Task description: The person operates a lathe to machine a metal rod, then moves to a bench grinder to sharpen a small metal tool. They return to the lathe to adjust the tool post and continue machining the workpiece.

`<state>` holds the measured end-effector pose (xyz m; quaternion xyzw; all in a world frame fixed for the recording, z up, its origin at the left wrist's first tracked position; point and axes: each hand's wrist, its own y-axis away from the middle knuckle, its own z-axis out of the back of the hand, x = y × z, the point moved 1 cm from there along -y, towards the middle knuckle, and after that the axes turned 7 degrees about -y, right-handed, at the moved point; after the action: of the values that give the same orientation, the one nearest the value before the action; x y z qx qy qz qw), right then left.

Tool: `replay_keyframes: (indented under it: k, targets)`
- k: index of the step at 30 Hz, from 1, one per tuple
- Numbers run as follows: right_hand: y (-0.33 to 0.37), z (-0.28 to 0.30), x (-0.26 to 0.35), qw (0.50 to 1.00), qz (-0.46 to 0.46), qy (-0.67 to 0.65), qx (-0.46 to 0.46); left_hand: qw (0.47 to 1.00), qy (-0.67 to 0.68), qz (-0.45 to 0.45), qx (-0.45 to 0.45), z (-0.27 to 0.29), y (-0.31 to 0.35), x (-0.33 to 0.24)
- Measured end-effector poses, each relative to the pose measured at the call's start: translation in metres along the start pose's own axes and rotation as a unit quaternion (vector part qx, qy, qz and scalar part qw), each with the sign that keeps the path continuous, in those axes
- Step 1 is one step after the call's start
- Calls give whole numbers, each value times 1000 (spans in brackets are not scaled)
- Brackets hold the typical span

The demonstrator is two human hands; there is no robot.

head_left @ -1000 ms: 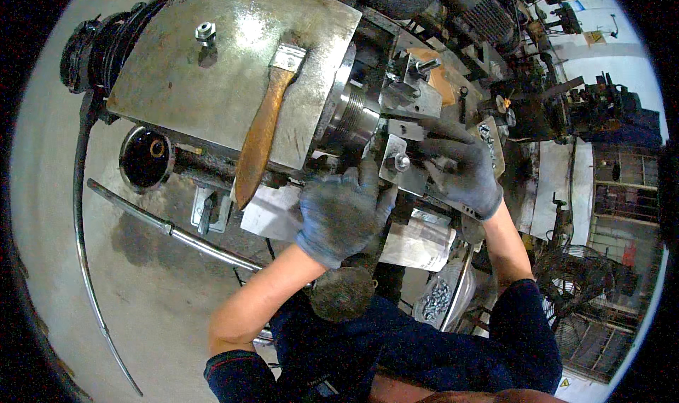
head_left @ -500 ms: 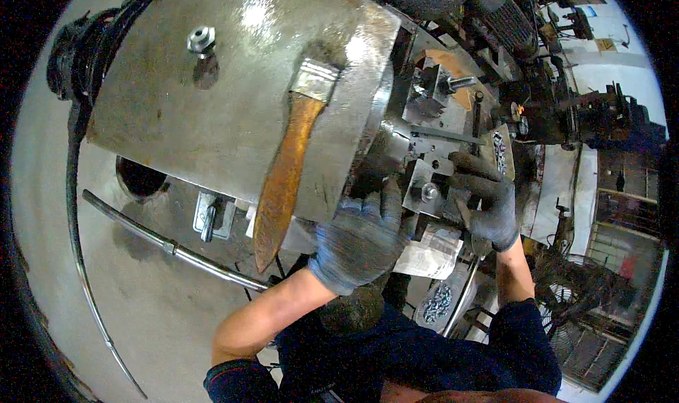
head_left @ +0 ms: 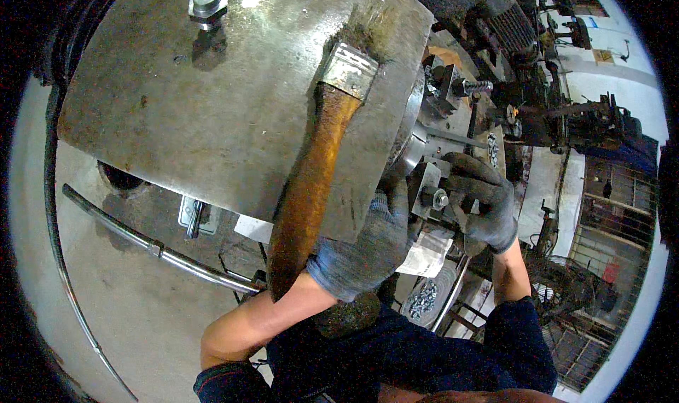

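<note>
My left hand [head_left: 368, 251], in a grey-blue glove, grips the round metal chuck [head_left: 410, 145] at the edge of a lathe's headstock cover [head_left: 212, 113]. My right hand [head_left: 481, 201], in a dark glove, closes on a metal part with a bolt [head_left: 440, 199] beside the chuck. A paintbrush with a rusty-brown wooden handle [head_left: 311, 177] lies on top of the grey cover, its bristles pointing away from me, its handle end overhanging my left wrist.
A hex nut fitting [head_left: 207, 3] stands on the cover's far side. A long metal rod [head_left: 163, 251] runs along the machine below the cover. Metal chips fill a tray [head_left: 424, 300] under my hands. Machinery and racks crowd the right side.
My head has moved closer to the cover, so it and the brush fill more of the view. Both hands stay at the chuck; the right hand has shifted slightly lower on the part.
</note>
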<state>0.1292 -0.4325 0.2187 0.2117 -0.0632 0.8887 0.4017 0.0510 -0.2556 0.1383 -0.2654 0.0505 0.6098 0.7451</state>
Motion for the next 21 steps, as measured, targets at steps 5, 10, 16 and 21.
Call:
replay_keyframes:
  k: [5, 10, 16, 21]
  targets:
    - [-4, -1, 0, 999, 27, -38, 17, 998, 54, 17, 5, 3, -5, -1]
    - [-9, -2, -1, 993, 118, -10, 29, 994, 77, 8, -77, -2, -5, 0]
    - [-13, -1, 2, 993, 96, -59, 46, 981, 185, 48, -40, -9, -5, -1]
    - [-7, 1, -1, 997, 81, -10, 19, 988, 142, 30, -55, -7, -3, -1]
